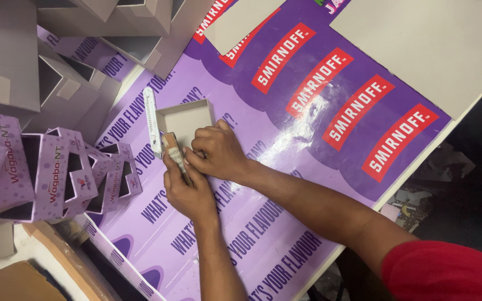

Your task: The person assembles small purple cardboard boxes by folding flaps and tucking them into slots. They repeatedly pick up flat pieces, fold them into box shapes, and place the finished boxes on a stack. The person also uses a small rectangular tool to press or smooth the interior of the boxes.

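glossy purple printed sheet (285,167) covers the worktable, with grey folded card boxes (57,67) and purple die-cut card sleeves (57,173) heaped at its left. both hands meet at the near edge of a small shallow grey card tray (188,117), which lies just beyond the knuckles. left hand (188,192) is curled around a narrow worn strip-like piece (174,156), long axis running towards the tray. right hand (218,150) presses down beside it, fingers bent; whether it grips anything i cannot tell. a white ruler-like strip (152,120) lies touching the tray's left wall.

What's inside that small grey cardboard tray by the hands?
The small grey cardboard tray shows only its bare floor. The right hand covers its near right corner, so that part stays unseen.
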Demonstrator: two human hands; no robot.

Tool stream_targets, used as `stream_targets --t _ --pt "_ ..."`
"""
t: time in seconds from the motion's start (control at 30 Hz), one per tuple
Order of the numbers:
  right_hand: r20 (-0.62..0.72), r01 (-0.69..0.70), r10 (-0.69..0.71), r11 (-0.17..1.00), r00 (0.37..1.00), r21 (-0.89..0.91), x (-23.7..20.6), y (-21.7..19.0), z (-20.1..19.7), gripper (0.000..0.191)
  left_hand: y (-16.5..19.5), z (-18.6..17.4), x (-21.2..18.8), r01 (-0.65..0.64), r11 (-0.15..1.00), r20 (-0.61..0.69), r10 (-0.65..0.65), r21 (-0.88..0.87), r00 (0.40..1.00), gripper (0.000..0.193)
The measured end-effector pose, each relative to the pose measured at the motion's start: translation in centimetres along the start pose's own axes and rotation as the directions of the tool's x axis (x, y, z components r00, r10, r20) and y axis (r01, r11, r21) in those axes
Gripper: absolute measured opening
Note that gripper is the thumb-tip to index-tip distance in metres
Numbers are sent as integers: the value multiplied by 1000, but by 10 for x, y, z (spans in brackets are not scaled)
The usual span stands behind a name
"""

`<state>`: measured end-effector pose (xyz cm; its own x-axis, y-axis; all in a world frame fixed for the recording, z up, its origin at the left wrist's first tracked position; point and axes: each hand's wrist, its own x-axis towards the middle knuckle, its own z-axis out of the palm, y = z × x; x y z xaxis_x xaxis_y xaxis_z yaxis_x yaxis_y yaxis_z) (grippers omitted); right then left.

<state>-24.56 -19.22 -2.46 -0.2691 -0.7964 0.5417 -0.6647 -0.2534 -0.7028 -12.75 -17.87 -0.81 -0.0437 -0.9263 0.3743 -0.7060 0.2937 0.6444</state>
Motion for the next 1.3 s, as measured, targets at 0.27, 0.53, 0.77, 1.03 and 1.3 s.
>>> stream_targets --t 0.27,0.53,0.77,1.03,1.3 --pt "6 -13 13 1000 1000 11 0 0 0 32 -2 2 0 -3 1000 -8 3 -5 1000 45" --pt "-5 0 0 1000 1000 1 -1 1 -1 31 -4 4 0 -16 1000 -9 16 0 1000 44" --pt "-6 -8 8 1000 1000 13 -1 -1 -1 31 -3 2 0 -16 1000 -1 16 -5 1000 45" --pt "-6 -7 8 1000 1000 21 0 0 0 31 -4 3 0 -18 1000 -8 18 -7 1000 45" --pt "2 -5 5 1000 1000 9 0 2 1 31 -4 3 0 -1 1000 6 1 1 1000 45"
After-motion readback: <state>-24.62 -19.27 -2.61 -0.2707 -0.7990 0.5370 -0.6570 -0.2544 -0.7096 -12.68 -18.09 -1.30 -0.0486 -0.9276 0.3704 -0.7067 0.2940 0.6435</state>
